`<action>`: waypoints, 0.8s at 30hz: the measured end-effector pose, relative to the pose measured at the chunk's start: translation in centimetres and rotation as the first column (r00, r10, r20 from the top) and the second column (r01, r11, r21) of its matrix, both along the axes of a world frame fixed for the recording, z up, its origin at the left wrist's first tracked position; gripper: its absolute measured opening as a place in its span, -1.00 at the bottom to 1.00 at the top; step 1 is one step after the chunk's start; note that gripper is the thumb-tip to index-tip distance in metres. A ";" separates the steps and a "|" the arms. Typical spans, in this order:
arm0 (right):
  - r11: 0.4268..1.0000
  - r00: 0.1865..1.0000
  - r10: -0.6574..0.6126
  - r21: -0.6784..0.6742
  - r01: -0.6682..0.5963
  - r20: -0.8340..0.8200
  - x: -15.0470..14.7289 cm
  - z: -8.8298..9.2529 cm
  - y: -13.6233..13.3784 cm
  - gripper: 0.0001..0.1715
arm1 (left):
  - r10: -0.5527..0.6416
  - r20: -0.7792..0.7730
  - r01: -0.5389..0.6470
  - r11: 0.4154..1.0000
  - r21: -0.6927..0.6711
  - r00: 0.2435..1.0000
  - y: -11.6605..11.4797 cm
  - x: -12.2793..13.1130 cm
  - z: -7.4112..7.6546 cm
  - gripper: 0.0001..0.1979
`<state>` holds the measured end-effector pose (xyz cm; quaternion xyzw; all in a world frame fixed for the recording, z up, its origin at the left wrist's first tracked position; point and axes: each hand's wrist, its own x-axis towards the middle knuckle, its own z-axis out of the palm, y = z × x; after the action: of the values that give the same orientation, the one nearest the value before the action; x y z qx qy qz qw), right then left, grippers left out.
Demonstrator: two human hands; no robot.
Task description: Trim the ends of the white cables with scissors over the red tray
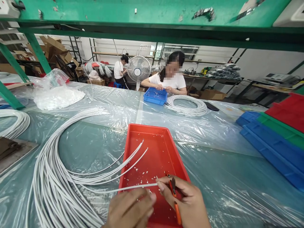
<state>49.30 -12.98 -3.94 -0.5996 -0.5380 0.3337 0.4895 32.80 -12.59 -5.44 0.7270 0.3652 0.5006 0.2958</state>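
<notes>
My right hand [190, 198] is closed over the red tray, with orange-handled pliers [177, 212] tucked in it. Its thumb and forefinger pinch the end of one white cable [128, 187]. Just below that cable is my left hand [130, 207], smeared by motion with its fingers bent; whether it grips anything cannot be made out. Several cable ends from a large white bundle [51, 167] reach over the left rim of the red tray [147, 128]. Small white scraps [142, 173] are scattered on the tray floor.
Across the table a person [175, 79] works over a blue tray [155, 98] beside a coiled cable bundle [187, 106]. Stacked bins [280, 136] stand at right. A bag of white pieces [57, 96] lies back left. A green shelf beam [152, 14] crosses overhead.
</notes>
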 end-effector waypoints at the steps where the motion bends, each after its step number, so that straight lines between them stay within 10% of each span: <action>1: 0.999 0.998 0.024 0.039 -0.026 0.051 -0.2 0.1 -0.1 -0.89 | 0.019 -0.033 -0.017 0.999 0.038 0.999 0.4 -0.2 0.3 -0.66; 6: 0.999 0.991 0.040 0.013 -0.039 -0.126 -1.3 -0.4 -0.4 -0.86 | -0.145 -0.117 0.127 0.980 -0.153 0.982 2.0 -0.3 1.4 -0.77; 12: 0.978 0.885 0.048 -0.160 -0.137 -0.464 -1.8 -1.3 -0.2 -0.78 | 0.055 -0.012 -0.055 0.925 -0.376 0.998 2.1 0.0 0.9 -0.88; 24: 0.961 0.753 -0.008 -0.214 -0.177 -0.658 -2.6 -0.9 0.2 -0.79 | 0.028 0.043 -0.023 0.993 -0.113 0.999 1.7 -0.1 0.4 -0.89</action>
<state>46.75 -12.79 -4.80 -0.4797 -0.3109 0.6119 0.5467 32.71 -10.88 -5.04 0.6932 0.3955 0.4990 0.3376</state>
